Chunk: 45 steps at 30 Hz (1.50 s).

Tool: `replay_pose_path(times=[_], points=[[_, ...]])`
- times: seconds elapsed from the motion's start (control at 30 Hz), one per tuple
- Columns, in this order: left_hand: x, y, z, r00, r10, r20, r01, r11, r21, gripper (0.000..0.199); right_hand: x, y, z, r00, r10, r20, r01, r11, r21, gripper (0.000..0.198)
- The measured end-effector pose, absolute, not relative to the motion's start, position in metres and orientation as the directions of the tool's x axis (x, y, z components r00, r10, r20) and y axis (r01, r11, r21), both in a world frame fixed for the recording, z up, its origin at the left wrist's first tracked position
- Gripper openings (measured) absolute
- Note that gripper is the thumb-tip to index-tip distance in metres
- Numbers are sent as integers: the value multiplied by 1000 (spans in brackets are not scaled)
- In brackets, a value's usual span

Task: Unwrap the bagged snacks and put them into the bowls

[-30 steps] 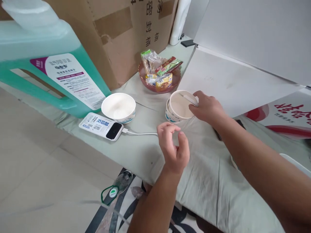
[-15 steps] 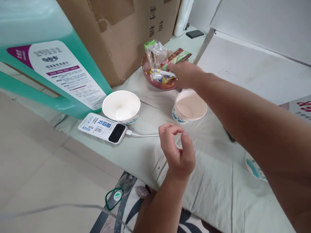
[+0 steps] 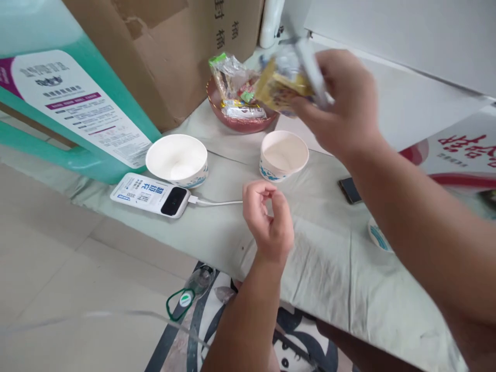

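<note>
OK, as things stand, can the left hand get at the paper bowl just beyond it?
Probably yes: the left hand looks empty, fingers curled, close to the near side of that paper bowl, with nothing visible standing between. The right hand, holding a yellow snack packet, is clear of that gap.

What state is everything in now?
Right hand: gripping.
Yellow snack packet: held up, blurred.
White strip: held too, blurred.
Left hand: loosely curled.
Wider paper bowl: upright, uncovered.
Smaller paper bowl: upright, uncovered.
Pink bowl: upright, holding wrapped snacks.
Power bank: flat, cable plugged in.
Jug: part-filled, green liquid.
Phone-like device: lying flat.
</note>
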<state>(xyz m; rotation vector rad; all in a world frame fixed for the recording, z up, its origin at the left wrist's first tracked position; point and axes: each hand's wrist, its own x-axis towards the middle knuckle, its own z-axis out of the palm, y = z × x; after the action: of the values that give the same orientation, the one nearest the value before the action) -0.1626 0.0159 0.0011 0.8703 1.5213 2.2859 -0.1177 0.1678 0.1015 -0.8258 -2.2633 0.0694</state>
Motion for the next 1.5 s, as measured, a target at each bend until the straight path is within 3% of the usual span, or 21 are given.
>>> replay_pose_path(times=[0.07,0.13,0.2,0.3,0.37,0.43,0.5,0.63,0.73,0.8,1.0,1.13,1.3,1.5], points=[[-155,14,5,-679,697,229,-70,-372,925,12,-59,119,90,-347,630,694,623,708,-332,24],[-138,12,10,-458,881,117,-239,-249,939,23,0,70,71,-130,714,688,725,541,-425,23],[-110,9,13,-226,973,45,-333,-120,935,35,49,26,48,-24,739,674,762,450,-466,21],[-55,2,14,71,997,44,-398,-12,917,51,101,-18,23,-72,659,749,710,561,-425,26],[-18,-2,11,180,982,59,-410,21,912,54,129,-34,16,-155,642,751,658,634,-407,28],[11,-5,6,192,980,54,-396,27,918,54,157,-46,16,-228,681,695,594,663,-455,24],[31,-5,0,186,982,45,-376,29,926,52,187,-55,18,-238,765,599,528,619,-581,18],[56,-5,-7,291,957,-14,-309,108,945,49,238,-67,9,-30,948,316,443,296,-846,9],[71,-11,-14,340,939,-44,-233,130,964,52,257,-69,-8,91,981,170,289,137,-947,11],[79,-15,-19,355,933,-57,-185,130,974,56,263,-65,-17,131,981,142,218,111,-970,15],[84,-12,-31,411,898,-157,-117,223,968,70,272,-51,-22,103,990,97,216,73,-974,17],[86,-9,-32,413,901,-136,-25,160,987,61,271,-46,-19,67,997,47,252,28,-967,15],[89,-9,-39,227,969,-101,30,96,995,47,270,-48,-19,130,991,-26,300,-64,-952,21],[87,-8,-41,234,972,-27,76,10,997,51,266,-54,-18,-120,977,-175,212,-147,-966,41]])
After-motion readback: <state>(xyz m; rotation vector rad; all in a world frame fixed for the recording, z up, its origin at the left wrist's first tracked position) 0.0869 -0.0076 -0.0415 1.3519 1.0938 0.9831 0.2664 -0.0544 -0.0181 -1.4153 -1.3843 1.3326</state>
